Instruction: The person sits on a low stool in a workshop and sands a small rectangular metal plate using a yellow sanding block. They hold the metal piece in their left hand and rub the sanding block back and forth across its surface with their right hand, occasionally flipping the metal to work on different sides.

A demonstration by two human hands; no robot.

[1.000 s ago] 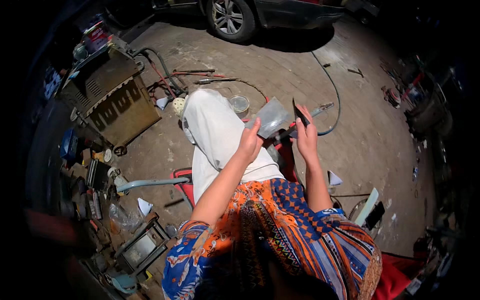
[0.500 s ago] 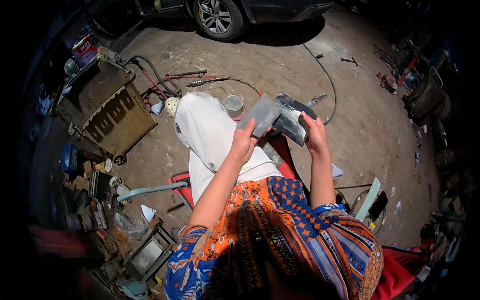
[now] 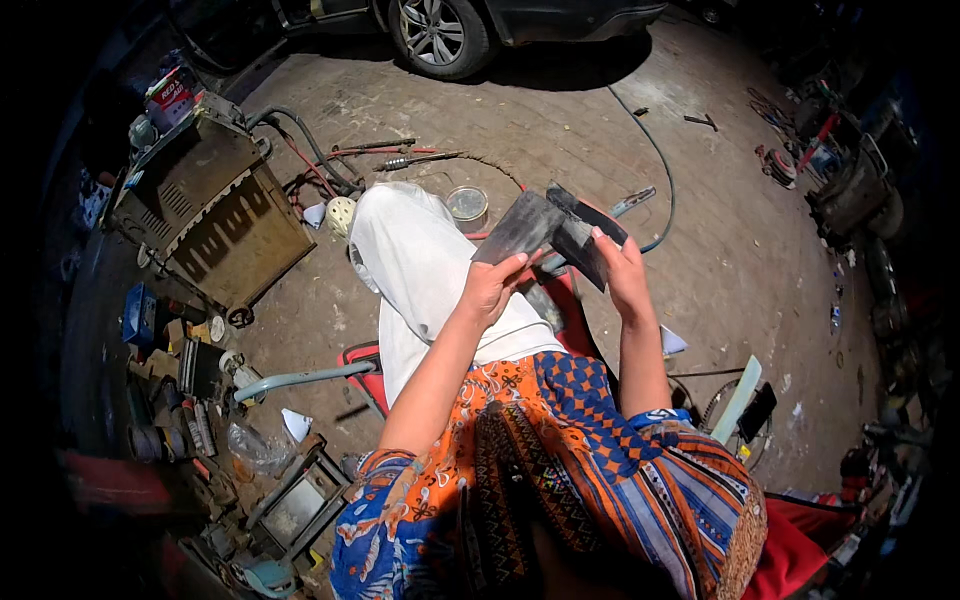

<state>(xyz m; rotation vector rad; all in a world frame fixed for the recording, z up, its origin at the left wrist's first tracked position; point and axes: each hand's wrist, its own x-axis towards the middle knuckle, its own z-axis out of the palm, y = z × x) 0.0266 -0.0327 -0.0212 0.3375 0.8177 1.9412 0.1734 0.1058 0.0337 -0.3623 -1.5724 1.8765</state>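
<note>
Plate (image 3: 515, 228), flat and grey, was located to the right of the round tin (image 3: 467, 206) and slightly nearer to the person. Its long axis ran diagonally: the near end sat in the left hand (image 3: 488, 287), and the far end pointed away and to the right. The left hand was closed on the near end. The right hand (image 3: 626, 275) gripped the near right end of a dark sheet (image 3: 577, 236), located farther to the right of the tin. The long axis of the sheet sloped the opposite way, from far left to near right, and its face carried a pale patch. Both pieces met in view at their adjoining edges; actual contact could not be determined.

Large pale lettering was visible on a red container (image 3: 172, 93), set on top of a metal cabinet (image 3: 240, 240) to the left of the tin.

A white-trousered leg (image 3: 425, 265) occupied the space immediately to the left of the tin. A metal tool (image 3: 632, 202) lay to the right of the tin, past the sheet, with a hose (image 3: 668, 190) curving beside it. A car wheel (image 3: 437, 35) stood well beyond the tin. The plate and the sheet blocked the view of part of the floor (image 3: 745, 270) to the right of the tin.
</note>
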